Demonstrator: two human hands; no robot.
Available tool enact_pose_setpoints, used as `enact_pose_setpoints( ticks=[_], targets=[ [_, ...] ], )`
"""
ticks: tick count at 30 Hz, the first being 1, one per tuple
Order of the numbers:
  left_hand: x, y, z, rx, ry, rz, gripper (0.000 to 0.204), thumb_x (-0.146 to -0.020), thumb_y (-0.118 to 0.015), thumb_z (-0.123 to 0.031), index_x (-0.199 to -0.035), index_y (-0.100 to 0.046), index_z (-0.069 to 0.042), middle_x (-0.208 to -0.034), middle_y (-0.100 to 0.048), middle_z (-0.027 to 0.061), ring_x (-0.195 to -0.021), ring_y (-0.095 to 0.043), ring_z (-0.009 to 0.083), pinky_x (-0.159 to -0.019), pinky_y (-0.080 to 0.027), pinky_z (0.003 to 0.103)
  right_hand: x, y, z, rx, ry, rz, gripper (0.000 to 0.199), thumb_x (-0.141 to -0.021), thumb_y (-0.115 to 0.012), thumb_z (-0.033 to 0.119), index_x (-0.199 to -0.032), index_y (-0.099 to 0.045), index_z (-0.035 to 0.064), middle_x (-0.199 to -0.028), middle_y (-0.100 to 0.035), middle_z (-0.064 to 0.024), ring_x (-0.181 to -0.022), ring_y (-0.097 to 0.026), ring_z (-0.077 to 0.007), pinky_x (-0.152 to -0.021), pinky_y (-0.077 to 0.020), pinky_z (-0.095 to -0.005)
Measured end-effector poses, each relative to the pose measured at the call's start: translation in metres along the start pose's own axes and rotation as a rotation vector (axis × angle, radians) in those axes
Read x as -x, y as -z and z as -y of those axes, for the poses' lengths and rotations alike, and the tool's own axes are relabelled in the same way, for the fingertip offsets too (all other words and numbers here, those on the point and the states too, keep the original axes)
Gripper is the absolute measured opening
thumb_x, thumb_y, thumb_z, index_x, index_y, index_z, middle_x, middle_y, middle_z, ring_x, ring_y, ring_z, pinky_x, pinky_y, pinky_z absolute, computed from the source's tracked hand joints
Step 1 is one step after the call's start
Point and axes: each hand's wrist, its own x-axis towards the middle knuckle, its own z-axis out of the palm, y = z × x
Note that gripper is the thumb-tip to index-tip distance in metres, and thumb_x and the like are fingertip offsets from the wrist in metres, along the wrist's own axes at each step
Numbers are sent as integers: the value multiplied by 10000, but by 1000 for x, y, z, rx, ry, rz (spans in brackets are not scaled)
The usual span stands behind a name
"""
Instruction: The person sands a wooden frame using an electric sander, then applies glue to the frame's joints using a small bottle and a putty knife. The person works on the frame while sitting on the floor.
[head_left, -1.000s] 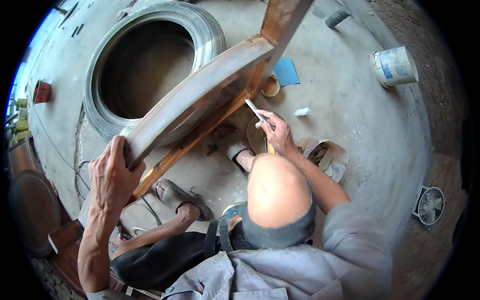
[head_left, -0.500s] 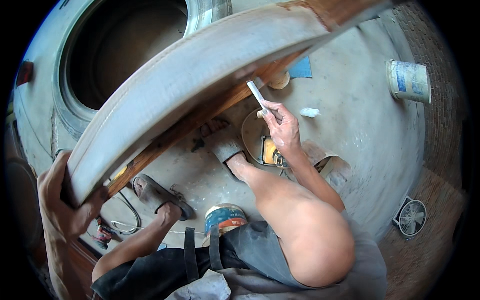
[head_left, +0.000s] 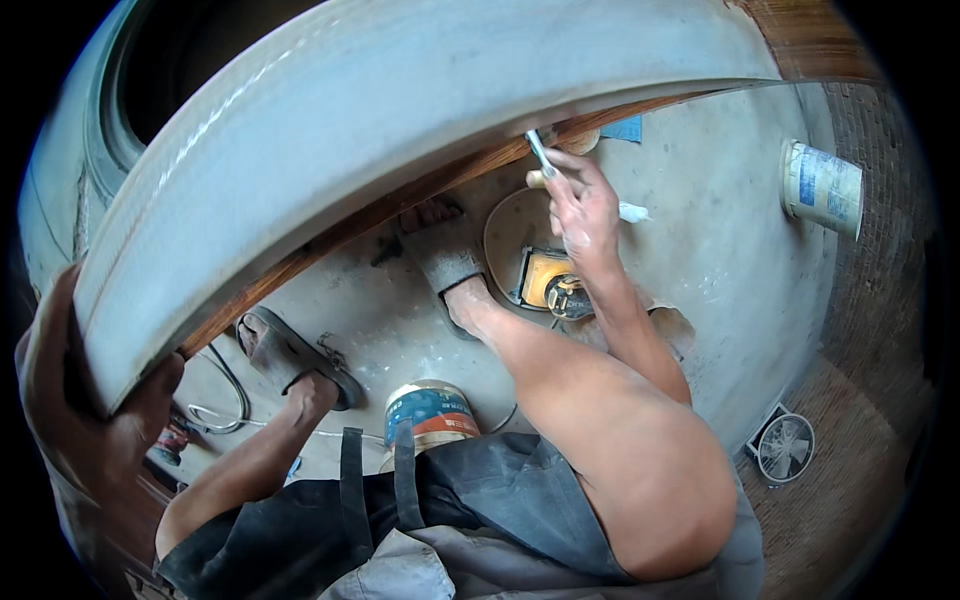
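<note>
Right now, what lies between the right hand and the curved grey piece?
In the head view, a pale stick held by the right hand points toward the curved grey piece; contact unclear.

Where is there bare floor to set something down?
The widest bare floor lies between the right hand, the white bucket and the fan; a smaller patch lies between the slippers. The yellow tool crowds the right slipper, and the blue-and-orange bucket crowds the dark shorts.

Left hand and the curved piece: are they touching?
Touching: the head view shows the left hand wrapped around the lower end of the curved piece, with no visible gap.
</note>
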Motion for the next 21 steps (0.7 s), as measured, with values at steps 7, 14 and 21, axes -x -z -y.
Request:
enact_pose_setpoints(
  ticks=[7,14,21],
  targets=[
    [15,0,25,-148,19,16,898,-789,-831,-11,-1565,-389,-99,-1350,-624,267,-1123,-698,356,-916,-628,453,1,8,8,-230,-119,24,196,-1022,-633,97,-1144,-486,54,-955,-724,-131,-512,-380,3,-428,-316,-193],
    [-21,-20,-36,61,-154,-341,713,-614,-994,-361,-1058,-667,91,-703,-672,116,-471,-585,247,-462,-455,340,20,11,3,-217,-159,-34,182,-1005,-633,76,-1128,-502,47,-951,-721,-130,-521,-381,6,-432,-318,-190],
    [-18,-6,-13,-92,-271,-244,771,-579,-1005,-353,-1068,-651,128,-733,-680,152,-522,-624,254,-495,-482,361,25,16,-1,-264,-181,-26,233,-998,-676,111,-1142,-508,38,-944,-719,-124,-523,-377,4,-444,-317,-193]
  ],
)
